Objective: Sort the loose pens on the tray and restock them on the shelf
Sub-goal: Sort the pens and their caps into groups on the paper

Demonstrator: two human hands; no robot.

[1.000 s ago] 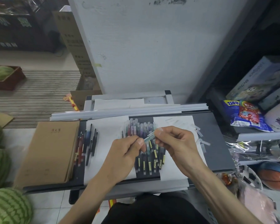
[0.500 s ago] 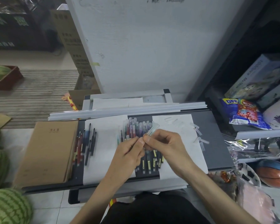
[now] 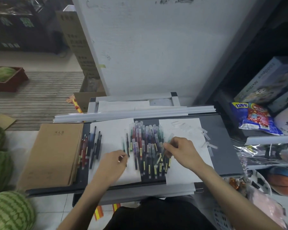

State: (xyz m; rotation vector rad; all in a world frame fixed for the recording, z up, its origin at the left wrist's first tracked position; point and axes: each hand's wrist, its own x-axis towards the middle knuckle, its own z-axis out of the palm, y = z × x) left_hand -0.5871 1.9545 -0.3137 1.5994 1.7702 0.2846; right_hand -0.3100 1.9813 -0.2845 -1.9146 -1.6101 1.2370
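We see the dark grey tray [image 3: 226, 146] resting crosswise on a stool-like frame, its near edge just above the person's lap and its far edge lined by long white strips [image 3: 123, 114]. The main pile of pens [image 3: 148, 146] lies at the tray's centre, between two white paper sheets [image 3: 111, 130]. A smaller group of darker pens [image 3: 91, 146] lies near the left edge, just beside a stack of brown notebooks [image 3: 53, 155] that overhangs the tray's left end. Loose clear caps [image 3: 206, 141] are scattered on the right sheet, and bare tray surface lies open beyond them to the right edge.

The left hand [image 3: 113, 163] rests on the left sheet beside the pile; its fingers are curled, and motion blur keeps us from telling whether they hold a pen. The right hand [image 3: 181, 151] is over the pile's right side, fingers pinched on a translucent pen [image 3: 169, 138].

Watermelons [image 3: 5, 211] crowd the floor at left. Shelves [image 3: 271, 140] at right hold a blue snack bag [image 3: 253, 118] and a box [image 3: 264, 82] printed "50x70cm". The notebook cover lettering is too small to read
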